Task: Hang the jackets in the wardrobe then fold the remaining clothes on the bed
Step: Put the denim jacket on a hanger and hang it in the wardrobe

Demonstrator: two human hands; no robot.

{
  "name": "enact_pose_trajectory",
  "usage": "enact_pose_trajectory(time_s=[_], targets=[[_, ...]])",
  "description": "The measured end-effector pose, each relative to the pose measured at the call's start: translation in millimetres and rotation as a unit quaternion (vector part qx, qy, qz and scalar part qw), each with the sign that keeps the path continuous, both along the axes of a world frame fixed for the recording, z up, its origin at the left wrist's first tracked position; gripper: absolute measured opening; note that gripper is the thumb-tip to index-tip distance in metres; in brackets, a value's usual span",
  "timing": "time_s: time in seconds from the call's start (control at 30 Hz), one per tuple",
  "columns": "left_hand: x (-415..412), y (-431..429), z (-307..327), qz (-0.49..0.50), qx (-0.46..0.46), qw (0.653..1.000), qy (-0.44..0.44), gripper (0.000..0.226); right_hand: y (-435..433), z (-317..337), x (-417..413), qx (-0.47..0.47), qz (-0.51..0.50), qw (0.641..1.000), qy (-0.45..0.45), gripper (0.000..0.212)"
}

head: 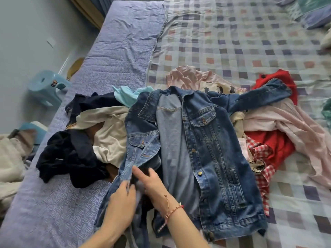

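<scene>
A bed (232, 42) filled most of the frame, covered on the right by a checked sheet and on the left by a lilac patterned one. At the centre a denim jacket (206, 149) lay spread open, front side up, on top of a heap of clothes, one sleeve stretched toward the upper right. To its left sat dark navy clothes (71, 158) and a cream garment (107, 133); to its right lay red clothes (270, 142) and a pink garment (295, 126). At the lower centre, the left hand (123, 197) was closed, pinching the jacket's left front edge. The right hand (150, 179), a red string bracelet (172, 210) on its wrist, lay beside it on the same edge, fingers curled; whether it gripped could not be told. A blue stool (46, 86) stood at the left on the floor.
</scene>
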State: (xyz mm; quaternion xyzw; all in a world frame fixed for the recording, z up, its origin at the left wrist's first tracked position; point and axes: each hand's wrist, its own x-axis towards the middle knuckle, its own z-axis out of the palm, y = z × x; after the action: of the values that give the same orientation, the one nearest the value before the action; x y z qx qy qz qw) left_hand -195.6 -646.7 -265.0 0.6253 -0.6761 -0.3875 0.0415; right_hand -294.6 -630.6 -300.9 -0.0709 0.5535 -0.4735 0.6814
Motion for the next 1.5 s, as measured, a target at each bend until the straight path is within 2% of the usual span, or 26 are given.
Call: enact_pose_trajectory(time_s=[0.03,0.1,0.13,0.17,0.23,0.27,0.3,0.33,0.4,0.43,0.47,0.57,0.7,0.8,0.83,0.9,0.93,0.97,1.03,1.1,1.13,1.23,1.33,1.37,1.43,1.5], targets=[[-8.3,6.8,9.0,-0.014,0.011,1.0,0.014,0.02,-8.9,7.0,-5.4,-0.02,0.009,0.999,0.049,0.036],[-26.1,22.0,21.3,-0.068,0.025,0.997,0.015,0.049,-15.6,23.8,-24.1,-0.068,0.027,0.988,0.134,0.018],[-33.6,27.5,26.3,-0.126,0.037,0.991,0.007,0.061,-14.9,32.1,-37.2,-0.081,0.03,0.982,0.169,0.021],[-39.3,29.9,27.0,-0.198,0.062,0.978,0.006,0.061,-11.2,32.2,-51.7,-0.08,0.028,0.977,0.195,0.023],[-52.1,30.0,30.1,-0.315,0.184,0.931,0.022,0.038,11.2,34.5,-86.2,-0.062,0.024,0.97,0.233,0.021],[-57.1,24.2,27.6,-0.35,0.247,0.903,0.016,0.031,24.9,23.9,-105.8,-0.022,0.006,0.969,0.245,0.02],[-57.9,12.7,15.8,-0.369,0.264,0.891,0.002,0.03,38.6,3.5,-125.8,0.035,-0.014,0.961,0.274,0.02],[-56.6,-2.8,-1.2,-0.374,0.232,0.898,-0.014,0.034,51.1,-17.6,-142.5,0.104,-0.011,0.941,0.322,0.02],[-46.3,-44.1,-44.8,-0.319,0.111,0.94,-0.05,0.042,81.7,-63.5,-167.1,0.241,0.091,0.882,0.395,0.03],[-36.6,-65.5,-67.6,-0.285,0.063,0.952,-0.091,0.042,96.2,-84.0,-172.5,0.279,0.135,0.863,0.399,0.032],[-26.4,-86.0,-87.1,-0.256,0.035,0.954,-0.151,0.044,106.7,-98.8,-173.0,0.3,0.162,0.859,0.381,0.03],[10.6,-123.3,-123.6,-0.211,0.066,0.928,-0.299,0.058,121.7,-108.1,-148.3,0.288,0.166,0.877,0.347,0.019],[27.0,-142.8,-152.2,-0.189,0.111,0.912,-0.347,0.08,91.7,-94.1,-108.3,0.229,0.156,0.898,0.341,0.005],[20.8,-150.7,-170.2,-0.166,0.124,0.926,-0.315,0.08,50.9,-84.7,-68.8,0.207,0.193,0.895,0.344,0.034],[15.6,-151.5,-171.2,-0.156,0.113,0.936,-0.296,0.072,37.4,-79.5,-54.7,0.213,0.212,0.89,0.345,0.04],[10.0,-155.4,-177.0,-0.158,0.09,0.946,-0.269,0.045,9.0,-80.5,-22.9,0.28,0.225,0.868,0.343,0.068],[7.5,-156.4,-177.2,-0.177,0.078,0.947,-0.256,0.031,-0.9,-83.3,-8.8,0.314,0.212,0.858,0.348,0.074],[6.2,-158.2,-174.9,-0.196,0.073,0.947,-0.245,0.023,-9.3,-85.9,1.6,0.337,0.189,0.854,0.35,0.069],[16.2,-167.9,-165.7,-0.224,0.059,0.944,-0.234,0.02,-20.9,-90.1,13.5,0.354,0.152,0.858,0.339,0.045],[41.6,-192.5,-146.9,-0.221,0.017,0.932,-0.286,0.028,-23.3,-97.1,13.6,0.329,0.15,0.87,0.335,0.034],[53.6,-207.1,-136.1,-0.214,-0.013,0.922,-0.321,0.029,-18.3,-99.7,7.8,0.305,0.173,0.871,0.345,0.033],[105.3,-258.7,-101.4,-0.169,-0.063,0.896,-0.406,0.022,-12.6,-100.6,5.4,0.191,0.338,0.851,0.353,0.026],[98.5,-286.1,-93.2,-0.159,0.02,0.856,-0.492,0.03,-13.9,-99.1,2.8,0.126,0.466,0.822,0.301,0.023],[81.7,-288.8,-93.1,-0.164,0.037,0.853,-0.495,0.034,-18.1,-99.2,-1.5,0.112,0.477,0.823,0.288,0.018],[35.7,-288.1,-95.1,-0.195,0.015,0.887,-0.419,0.038,-30.2,-97.6,-14.8,0.103,0.451,0.837,0.291,0.027],[-20.3,-284.3,-92.4,-0.235,-0.083,0.928,-0.278,0.037,-45.6,-94.7,-35.6,0.114,0.315,0.895,0.293,0.026]])
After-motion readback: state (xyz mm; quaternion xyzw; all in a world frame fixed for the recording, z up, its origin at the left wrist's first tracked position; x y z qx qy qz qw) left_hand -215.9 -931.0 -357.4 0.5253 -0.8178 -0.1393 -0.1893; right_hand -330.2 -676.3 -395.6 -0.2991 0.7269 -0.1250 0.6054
